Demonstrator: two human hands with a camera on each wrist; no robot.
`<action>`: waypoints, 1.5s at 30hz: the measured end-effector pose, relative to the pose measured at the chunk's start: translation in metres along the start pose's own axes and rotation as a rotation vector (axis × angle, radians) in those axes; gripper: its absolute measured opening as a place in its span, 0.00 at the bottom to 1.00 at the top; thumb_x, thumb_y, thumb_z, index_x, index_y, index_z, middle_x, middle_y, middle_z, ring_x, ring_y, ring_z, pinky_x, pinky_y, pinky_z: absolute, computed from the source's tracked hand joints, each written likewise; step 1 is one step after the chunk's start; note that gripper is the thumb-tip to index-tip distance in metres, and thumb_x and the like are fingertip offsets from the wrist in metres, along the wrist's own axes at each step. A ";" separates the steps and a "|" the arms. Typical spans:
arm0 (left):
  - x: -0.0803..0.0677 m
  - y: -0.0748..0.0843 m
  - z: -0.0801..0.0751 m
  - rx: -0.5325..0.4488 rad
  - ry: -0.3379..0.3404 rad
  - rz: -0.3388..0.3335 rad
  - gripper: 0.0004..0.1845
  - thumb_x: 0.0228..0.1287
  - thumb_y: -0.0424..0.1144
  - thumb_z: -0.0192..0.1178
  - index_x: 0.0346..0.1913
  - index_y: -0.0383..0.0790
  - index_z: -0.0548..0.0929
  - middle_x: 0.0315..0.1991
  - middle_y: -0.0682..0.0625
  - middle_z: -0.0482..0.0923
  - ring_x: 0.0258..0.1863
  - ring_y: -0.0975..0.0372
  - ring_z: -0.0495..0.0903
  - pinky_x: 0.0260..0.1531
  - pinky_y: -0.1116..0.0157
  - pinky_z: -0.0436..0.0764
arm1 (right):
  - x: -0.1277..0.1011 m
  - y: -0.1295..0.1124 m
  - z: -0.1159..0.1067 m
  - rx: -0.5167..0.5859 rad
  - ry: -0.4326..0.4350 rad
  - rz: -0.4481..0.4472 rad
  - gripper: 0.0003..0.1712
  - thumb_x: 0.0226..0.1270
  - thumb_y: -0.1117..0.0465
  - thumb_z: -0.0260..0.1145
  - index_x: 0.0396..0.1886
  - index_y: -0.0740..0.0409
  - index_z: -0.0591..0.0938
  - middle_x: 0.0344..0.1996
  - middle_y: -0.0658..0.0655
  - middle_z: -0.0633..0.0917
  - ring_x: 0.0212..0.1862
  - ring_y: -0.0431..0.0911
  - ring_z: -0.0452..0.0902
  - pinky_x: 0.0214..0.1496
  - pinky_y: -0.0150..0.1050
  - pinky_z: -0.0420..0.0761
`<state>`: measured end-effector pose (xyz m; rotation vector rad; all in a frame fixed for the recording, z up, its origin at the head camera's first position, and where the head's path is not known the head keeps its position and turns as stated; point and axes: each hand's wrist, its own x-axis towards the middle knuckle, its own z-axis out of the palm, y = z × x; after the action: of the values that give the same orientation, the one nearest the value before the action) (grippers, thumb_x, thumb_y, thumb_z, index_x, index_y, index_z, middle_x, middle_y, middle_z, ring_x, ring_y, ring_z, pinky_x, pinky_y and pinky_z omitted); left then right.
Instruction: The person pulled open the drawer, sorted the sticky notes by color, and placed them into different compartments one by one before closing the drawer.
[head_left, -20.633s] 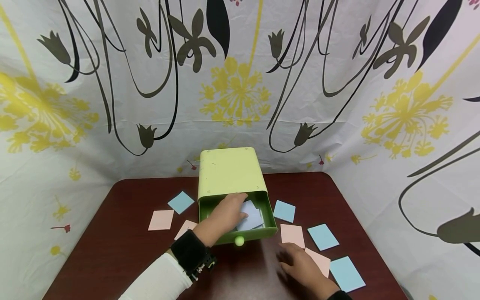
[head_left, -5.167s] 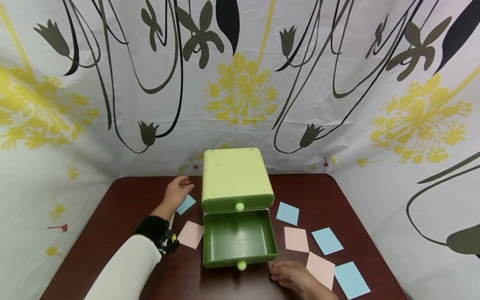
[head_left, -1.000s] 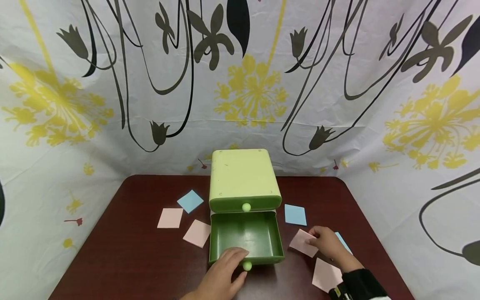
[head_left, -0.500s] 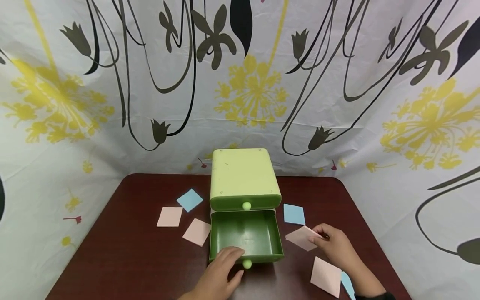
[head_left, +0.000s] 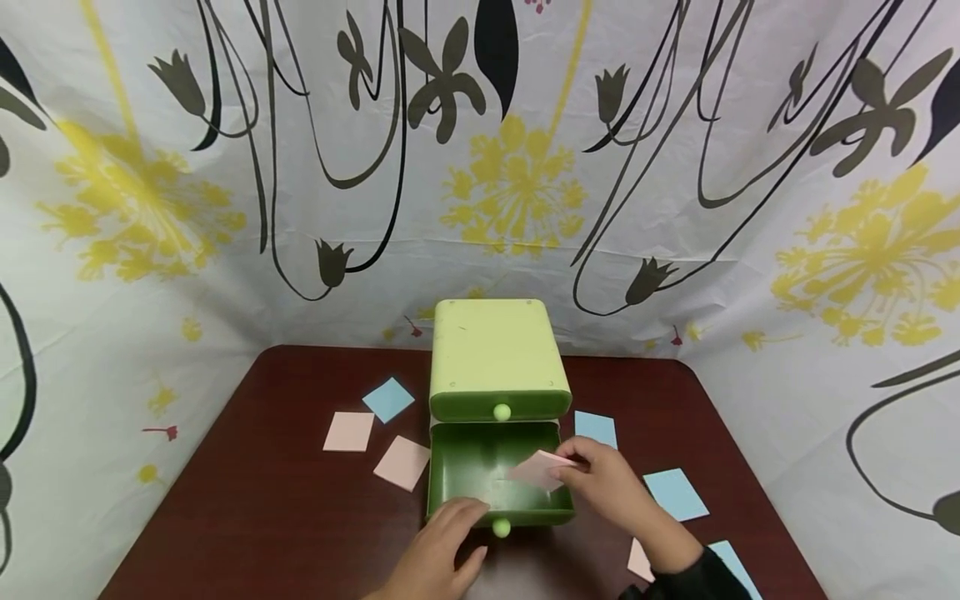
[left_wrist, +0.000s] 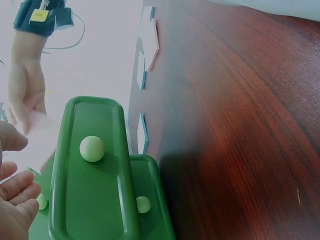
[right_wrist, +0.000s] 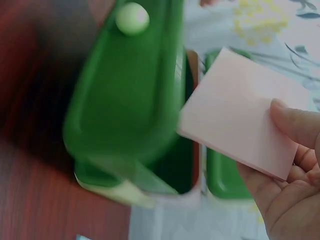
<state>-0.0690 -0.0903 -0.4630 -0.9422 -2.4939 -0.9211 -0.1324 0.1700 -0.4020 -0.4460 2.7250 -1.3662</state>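
Observation:
A small cabinet (head_left: 498, 346) with a pale yellow-green top stands at the back middle of the table. Its lower drawer (head_left: 461, 467) is pulled out, with nothing lying in it, and the upper drawer (head_left: 501, 406) is closed. My right hand (head_left: 611, 492) pinches a pink sticky-note pad (head_left: 534, 471) between thumb and fingers, tilted above the pulled-out drawer. In the right wrist view the pad (right_wrist: 240, 110) shows as a thin square. My left hand (head_left: 442, 550), fingers loosely bent, is at the drawer's front edge, left of the round knob (head_left: 502, 527); contact is unclear.
Left of the cabinet lie a blue pad (head_left: 388, 400) and two pink pads, one (head_left: 402, 462) close to the drawer. On the right are blue pads, one (head_left: 675, 493) beside my forearm, and a partly hidden pink pad (head_left: 640, 560). A patterned cloth (head_left: 360, 208) hangs behind.
My right hand has lifted the pink sticky-note pad off the right side of the table and carried it left over the drawer. Earlier, the upper drawer was closed and the lower one pulled out.

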 end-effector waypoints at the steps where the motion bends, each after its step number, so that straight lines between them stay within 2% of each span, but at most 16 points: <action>1: 0.000 0.000 0.000 0.000 -0.006 -0.004 0.22 0.59 0.34 0.66 0.58 0.37 0.76 0.52 0.51 0.76 0.50 0.57 0.75 0.45 0.62 0.81 | 0.003 0.000 0.006 0.007 -0.015 0.000 0.06 0.61 0.64 0.69 0.35 0.58 0.80 0.26 0.51 0.79 0.23 0.36 0.67 0.23 0.31 0.70; 3: -0.001 -0.001 0.001 -0.002 -0.015 -0.011 0.23 0.59 0.34 0.66 0.58 0.38 0.76 0.52 0.51 0.76 0.50 0.58 0.75 0.45 0.62 0.81 | 0.009 -0.001 0.017 0.017 -0.039 0.002 0.05 0.62 0.64 0.68 0.36 0.57 0.80 0.26 0.50 0.77 0.22 0.37 0.65 0.23 0.31 0.69; 8: -0.004 -0.002 0.002 0.008 -0.003 -0.001 0.26 0.55 0.33 0.68 0.58 0.38 0.76 0.52 0.49 0.77 0.51 0.56 0.76 0.46 0.61 0.81 | 0.022 -0.003 0.041 0.002 -0.071 -0.021 0.04 0.63 0.65 0.68 0.35 0.55 0.80 0.30 0.49 0.79 0.27 0.39 0.71 0.28 0.32 0.72; 14: -0.006 -0.002 0.002 0.034 0.036 0.035 0.23 0.60 0.36 0.66 0.58 0.37 0.76 0.52 0.49 0.77 0.51 0.56 0.76 0.46 0.61 0.81 | 0.031 -0.003 0.062 -0.017 -0.124 -0.043 0.02 0.64 0.64 0.67 0.34 0.55 0.81 0.31 0.49 0.81 0.29 0.39 0.72 0.29 0.32 0.73; 19: -0.006 -0.002 0.003 0.063 0.072 0.060 0.25 0.53 0.33 0.69 0.55 0.36 0.78 0.51 0.48 0.77 0.50 0.56 0.77 0.45 0.60 0.82 | 0.036 -0.002 0.074 0.017 -0.168 -0.049 0.02 0.65 0.63 0.67 0.35 0.57 0.82 0.30 0.49 0.81 0.28 0.39 0.71 0.29 0.32 0.72; 23: -0.007 -0.002 0.002 0.055 0.060 0.045 0.23 0.55 0.34 0.69 0.55 0.34 0.78 0.51 0.46 0.77 0.49 0.56 0.77 0.44 0.60 0.82 | 0.040 -0.001 0.080 0.057 -0.207 -0.041 0.04 0.65 0.62 0.66 0.36 0.58 0.83 0.31 0.50 0.82 0.29 0.39 0.72 0.30 0.32 0.73; 28: -0.008 -0.003 0.002 0.050 0.066 0.050 0.21 0.57 0.35 0.67 0.54 0.34 0.78 0.50 0.48 0.77 0.49 0.56 0.77 0.45 0.61 0.81 | 0.043 -0.001 0.085 0.047 -0.240 -0.040 0.05 0.67 0.61 0.65 0.37 0.59 0.83 0.32 0.51 0.82 0.29 0.41 0.71 0.30 0.34 0.72; 35: -0.008 -0.005 0.004 0.051 0.095 0.074 0.24 0.51 0.32 0.70 0.54 0.34 0.78 0.49 0.49 0.77 0.48 0.57 0.77 0.43 0.62 0.81 | 0.046 -0.001 0.086 0.012 -0.255 -0.002 0.05 0.67 0.64 0.64 0.38 0.61 0.83 0.30 0.52 0.81 0.28 0.42 0.72 0.28 0.34 0.72; 40: -0.009 -0.006 0.005 0.039 0.092 0.052 0.24 0.51 0.32 0.70 0.54 0.35 0.78 0.49 0.50 0.78 0.48 0.58 0.77 0.43 0.62 0.81 | 0.047 -0.001 0.086 -0.067 -0.246 0.021 0.12 0.66 0.66 0.64 0.47 0.66 0.82 0.39 0.60 0.84 0.36 0.50 0.80 0.34 0.42 0.80; 45: -0.009 -0.007 0.006 0.065 0.108 0.062 0.22 0.54 0.34 0.69 0.53 0.35 0.79 0.49 0.50 0.78 0.48 0.58 0.77 0.44 0.62 0.82 | 0.047 0.000 0.089 -0.122 -0.236 0.027 0.17 0.66 0.67 0.64 0.53 0.68 0.80 0.44 0.64 0.84 0.45 0.59 0.81 0.41 0.50 0.82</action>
<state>-0.0673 -0.0945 -0.4756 -0.9190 -2.3761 -0.8431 -0.1616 0.0877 -0.4517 -0.5388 2.6179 -1.0685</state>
